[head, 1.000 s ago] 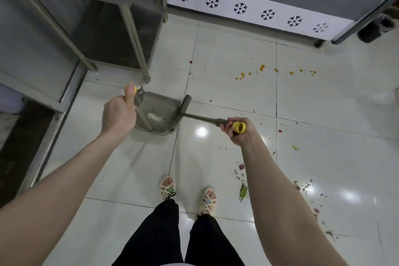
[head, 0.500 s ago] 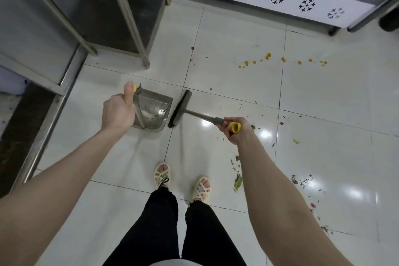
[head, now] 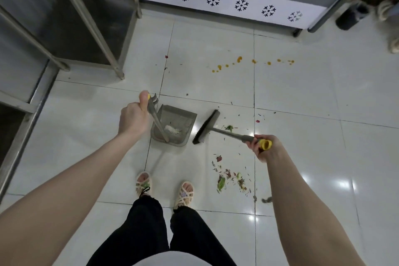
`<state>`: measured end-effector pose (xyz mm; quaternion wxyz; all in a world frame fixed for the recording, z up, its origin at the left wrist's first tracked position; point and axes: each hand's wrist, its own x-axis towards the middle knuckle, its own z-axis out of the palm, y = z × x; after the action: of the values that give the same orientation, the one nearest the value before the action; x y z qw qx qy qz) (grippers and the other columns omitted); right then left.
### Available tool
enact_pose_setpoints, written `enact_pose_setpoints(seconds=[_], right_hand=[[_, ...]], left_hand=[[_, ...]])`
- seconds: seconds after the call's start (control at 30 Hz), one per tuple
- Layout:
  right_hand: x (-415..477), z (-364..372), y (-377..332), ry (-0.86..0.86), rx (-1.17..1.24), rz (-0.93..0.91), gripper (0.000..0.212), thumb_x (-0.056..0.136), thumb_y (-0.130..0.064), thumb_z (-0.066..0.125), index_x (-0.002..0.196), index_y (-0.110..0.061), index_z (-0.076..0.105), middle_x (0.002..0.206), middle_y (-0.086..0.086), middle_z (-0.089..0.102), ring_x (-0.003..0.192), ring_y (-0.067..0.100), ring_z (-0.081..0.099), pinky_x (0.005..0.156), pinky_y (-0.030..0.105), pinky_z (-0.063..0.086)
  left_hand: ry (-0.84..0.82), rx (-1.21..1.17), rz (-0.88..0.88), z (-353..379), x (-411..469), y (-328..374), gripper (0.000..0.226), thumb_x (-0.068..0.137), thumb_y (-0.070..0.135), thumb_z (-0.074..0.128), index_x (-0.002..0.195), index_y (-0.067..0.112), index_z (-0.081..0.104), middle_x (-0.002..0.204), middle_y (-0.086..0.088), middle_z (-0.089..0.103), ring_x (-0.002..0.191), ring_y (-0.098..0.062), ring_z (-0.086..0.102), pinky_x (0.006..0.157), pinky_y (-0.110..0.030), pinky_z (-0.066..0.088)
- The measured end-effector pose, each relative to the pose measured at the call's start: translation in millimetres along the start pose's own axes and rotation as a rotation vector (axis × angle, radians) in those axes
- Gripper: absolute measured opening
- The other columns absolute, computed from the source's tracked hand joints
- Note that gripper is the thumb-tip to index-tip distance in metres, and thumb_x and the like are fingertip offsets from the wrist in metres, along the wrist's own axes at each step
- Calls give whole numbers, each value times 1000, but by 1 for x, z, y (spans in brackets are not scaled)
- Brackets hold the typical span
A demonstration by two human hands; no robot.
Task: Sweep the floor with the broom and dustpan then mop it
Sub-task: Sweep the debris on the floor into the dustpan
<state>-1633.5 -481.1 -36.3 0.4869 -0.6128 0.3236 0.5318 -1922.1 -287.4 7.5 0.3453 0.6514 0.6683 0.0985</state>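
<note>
Far to the left of the dustpan (head: 179, 117), and beyond it, a steel table (head: 95, 28) stands on thin slanted legs, its feet planted on the pale, glossy tiled floor (head: 302, 97). Just left of the dustpan, the left hand (head: 132, 117) is wrapped round the top of the pan's long grey handle. Its thumb lies up along the yellow tip, and the handle slants down to the pan's back wall. The dustpan sits flat on the floor across a tile seam, its mouth turned away from the person, with a small whitish clump (head: 172, 130) inside near the foot of the handle. On the near side of the dustpan are two feet in woven sandals (head: 143, 183) below black trousers. Just right of the dustpan, with a narrow strip of tile between them, the broom (head: 206, 127) has its dark bristle head down at the floor, roughly in line with the pan's right wall. To the right of the dustpan and nearer the person lies a loose scatter of green and reddish scraps (head: 228, 177). Beyond the dustpan to the right, a line of orange spots (head: 239, 59) dots the tiles. Further off stands a cabinet (head: 216, 0) with a white panel printed with black snowflakes. Well right of the dustpan, the right hand (head: 262, 147) has its fingers curled round the broom's grey grip, just short of the yellow end cap. The two hands are held well apart.
</note>
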Motion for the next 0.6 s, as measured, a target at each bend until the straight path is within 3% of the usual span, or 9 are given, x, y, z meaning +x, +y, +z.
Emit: enact_pose_setpoints(seconds=[0.17, 0.37, 0.6], right_hand=[[-19, -35, -13, 12, 35, -59, 11, 91, -3, 45, 80, -2, 48, 77, 21, 54, 26, 11, 48, 28, 12, 39], [-26, -37, -39, -20, 13, -98, 6, 91, -2, 44, 96, 0, 46, 81, 21, 51, 28, 14, 51, 29, 14, 40], [-29, 29, -69, -134, -8, -54, 13, 92, -6, 46, 91, 5, 52, 73, 24, 57, 29, 9, 49, 29, 13, 40]], left_hand=[[-31, -21, 16, 17, -16, 29, 70, 98, 57, 16, 60, 7, 46, 85, -21, 50, 84, -33, 45, 75, -34, 32], [1, -12, 40, 13, -7, 44, 72, 97, 59, 15, 76, 2, 53, 97, -29, 57, 100, -41, 53, 81, -40, 38], [30, -29, 64, -11, 34, 53, 72, 96, 60, 15, 65, 5, 49, 83, -19, 51, 83, -32, 45, 73, -35, 34]])
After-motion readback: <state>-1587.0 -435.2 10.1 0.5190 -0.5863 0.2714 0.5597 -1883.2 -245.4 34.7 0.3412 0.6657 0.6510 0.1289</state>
